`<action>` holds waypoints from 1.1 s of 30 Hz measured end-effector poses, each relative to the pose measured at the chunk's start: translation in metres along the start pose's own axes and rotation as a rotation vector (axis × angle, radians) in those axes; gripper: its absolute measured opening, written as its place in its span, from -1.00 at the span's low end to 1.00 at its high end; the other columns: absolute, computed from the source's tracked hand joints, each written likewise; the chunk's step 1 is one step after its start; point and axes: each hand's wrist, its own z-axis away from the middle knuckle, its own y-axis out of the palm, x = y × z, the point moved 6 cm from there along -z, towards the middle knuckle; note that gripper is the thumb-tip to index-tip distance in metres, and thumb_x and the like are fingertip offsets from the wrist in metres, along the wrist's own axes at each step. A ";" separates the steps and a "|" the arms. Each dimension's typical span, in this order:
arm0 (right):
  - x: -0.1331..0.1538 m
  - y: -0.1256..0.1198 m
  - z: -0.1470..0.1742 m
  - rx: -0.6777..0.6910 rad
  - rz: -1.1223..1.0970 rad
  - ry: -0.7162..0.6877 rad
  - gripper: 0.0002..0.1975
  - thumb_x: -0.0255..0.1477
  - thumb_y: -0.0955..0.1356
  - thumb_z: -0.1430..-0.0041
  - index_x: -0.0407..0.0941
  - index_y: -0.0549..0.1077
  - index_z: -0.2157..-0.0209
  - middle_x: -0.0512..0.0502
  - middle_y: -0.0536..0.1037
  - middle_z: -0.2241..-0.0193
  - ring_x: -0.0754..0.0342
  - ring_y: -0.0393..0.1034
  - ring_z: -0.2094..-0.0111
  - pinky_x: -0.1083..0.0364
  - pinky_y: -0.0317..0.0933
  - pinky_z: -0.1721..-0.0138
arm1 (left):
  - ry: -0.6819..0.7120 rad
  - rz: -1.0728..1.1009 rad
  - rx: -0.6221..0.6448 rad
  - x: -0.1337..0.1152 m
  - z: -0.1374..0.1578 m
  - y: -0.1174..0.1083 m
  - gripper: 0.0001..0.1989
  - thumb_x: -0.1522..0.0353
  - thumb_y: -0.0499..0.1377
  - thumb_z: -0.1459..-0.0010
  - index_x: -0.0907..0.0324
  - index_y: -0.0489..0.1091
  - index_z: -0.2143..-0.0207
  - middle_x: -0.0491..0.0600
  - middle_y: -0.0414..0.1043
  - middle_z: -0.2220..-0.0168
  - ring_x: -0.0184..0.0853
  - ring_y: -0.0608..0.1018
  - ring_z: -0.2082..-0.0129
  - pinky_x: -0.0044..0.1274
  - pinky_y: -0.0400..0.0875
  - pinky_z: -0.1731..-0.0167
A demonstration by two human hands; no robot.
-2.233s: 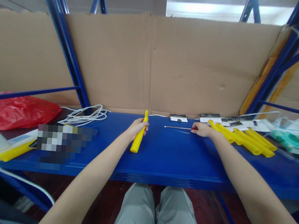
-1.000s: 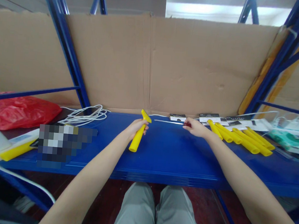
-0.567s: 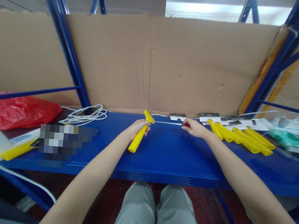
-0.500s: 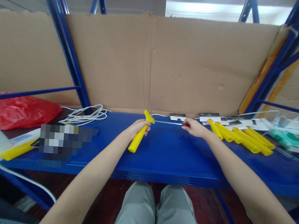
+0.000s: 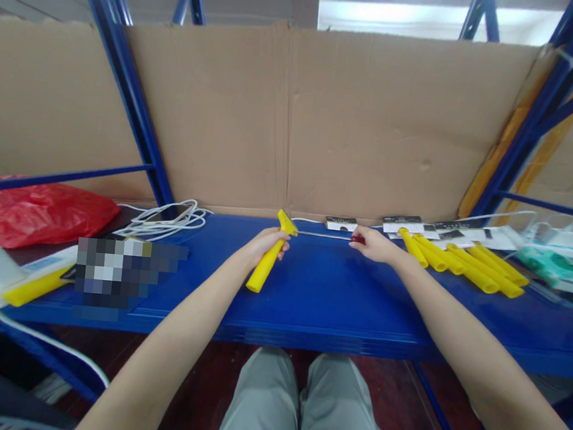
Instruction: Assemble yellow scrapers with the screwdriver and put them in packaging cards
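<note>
My left hand is wrapped round a yellow scraper handle, which slants with its flared head up and its round butt toward me. In my right hand is a screwdriver with a thin metal shaft. Its dark red grip is mostly covered by my fingers. The shaft points left, and its end meets the side of the yellow head; whether it sits in a screw there is too small to tell. Both hands are above the blue shelf.
Several yellow handles lie at the right, beside black-and-white packets. A green-and-white pack lies farther right. At the left are a red plastic bag, a coiled white cable and another yellow handle. Cardboard stands behind.
Almost nothing differs. Both hands keep their grip, and the screwdriver shaft stays at the yellow head, with only a tiny shift in view.
</note>
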 end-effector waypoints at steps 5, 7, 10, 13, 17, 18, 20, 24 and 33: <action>0.000 -0.001 0.000 -0.005 -0.008 0.002 -0.94 -0.45 0.30 -0.08 -0.13 0.36 0.36 -0.15 0.52 0.39 0.04 0.38 0.40 0.09 0.22 0.34 | -0.005 -0.015 0.009 0.000 0.000 0.001 -0.90 0.55 0.02 -0.04 0.22 0.22 0.37 -0.16 0.25 0.72 -0.47 0.28 0.80 -0.65 0.16 0.77; 0.000 -0.001 0.001 0.000 -0.011 0.006 -0.94 -0.45 0.30 -0.09 -0.13 0.35 0.36 -0.16 0.51 0.39 0.03 0.38 0.40 0.09 0.22 0.33 | -0.007 -0.014 0.015 0.000 0.000 0.002 -0.89 0.55 0.02 -0.04 0.22 0.22 0.37 -0.16 0.25 0.72 -0.47 0.27 0.80 -0.65 0.16 0.77; 0.002 -0.002 0.001 0.004 -0.012 0.000 -0.95 -0.44 0.30 -0.09 -0.13 0.35 0.37 -0.17 0.51 0.40 0.03 0.38 0.40 0.09 0.22 0.33 | -0.011 -0.008 0.007 0.000 0.001 0.002 -0.89 0.55 0.02 -0.05 0.22 0.22 0.36 -0.16 0.24 0.72 -0.47 0.26 0.80 -0.65 0.15 0.77; 0.003 -0.002 0.001 0.002 -0.010 -0.013 -0.95 -0.44 0.30 -0.09 -0.13 0.34 0.38 -0.16 0.51 0.40 0.03 0.37 0.40 0.09 0.21 0.34 | -0.005 -0.014 -0.005 0.000 0.002 0.002 -0.89 0.56 0.00 -0.06 0.22 0.21 0.37 -0.16 0.24 0.73 -0.47 0.27 0.80 -0.65 0.15 0.77; 0.004 -0.003 0.001 0.006 -0.010 -0.012 -0.95 -0.44 0.30 -0.09 -0.13 0.35 0.38 -0.16 0.51 0.39 0.03 0.38 0.40 0.10 0.21 0.33 | -0.005 -0.011 0.000 0.000 0.001 0.002 -0.90 0.55 0.00 -0.07 0.21 0.20 0.37 -0.16 0.24 0.73 -0.48 0.26 0.81 -0.65 0.14 0.78; 0.004 -0.003 0.001 0.006 -0.013 -0.009 -0.95 -0.44 0.30 -0.09 -0.13 0.35 0.38 -0.16 0.51 0.39 0.03 0.38 0.40 0.09 0.21 0.33 | -0.006 -0.008 0.002 0.001 0.001 0.002 -0.90 0.55 0.00 -0.07 0.21 0.20 0.37 -0.16 0.24 0.73 -0.48 0.26 0.81 -0.65 0.14 0.78; 0.005 -0.003 0.001 0.005 -0.021 -0.007 -0.96 -0.45 0.30 -0.09 -0.13 0.35 0.38 -0.16 0.51 0.39 0.03 0.38 0.40 0.09 0.21 0.34 | -0.005 -0.008 0.003 0.001 0.000 0.002 -0.90 0.55 0.00 -0.08 0.21 0.20 0.37 -0.16 0.24 0.73 -0.48 0.26 0.81 -0.66 0.14 0.78; 0.005 -0.003 0.001 -0.003 -0.026 -0.011 -0.96 -0.45 0.30 -0.09 -0.13 0.35 0.38 -0.16 0.51 0.40 0.03 0.38 0.41 0.09 0.21 0.35 | 0.000 -0.016 -0.001 0.002 -0.001 0.002 -0.90 0.55 0.00 -0.09 0.20 0.19 0.38 -0.16 0.24 0.73 -0.48 0.26 0.81 -0.66 0.13 0.78; 0.004 -0.002 0.001 -0.005 -0.019 -0.018 -0.96 -0.46 0.30 -0.09 -0.14 0.35 0.39 -0.18 0.51 0.40 0.03 0.37 0.41 0.10 0.21 0.36 | 0.007 -0.030 -0.061 0.000 0.000 -0.001 -0.89 0.57 0.00 -0.06 0.22 0.20 0.38 -0.17 0.24 0.74 -0.48 0.26 0.80 -0.66 0.14 0.77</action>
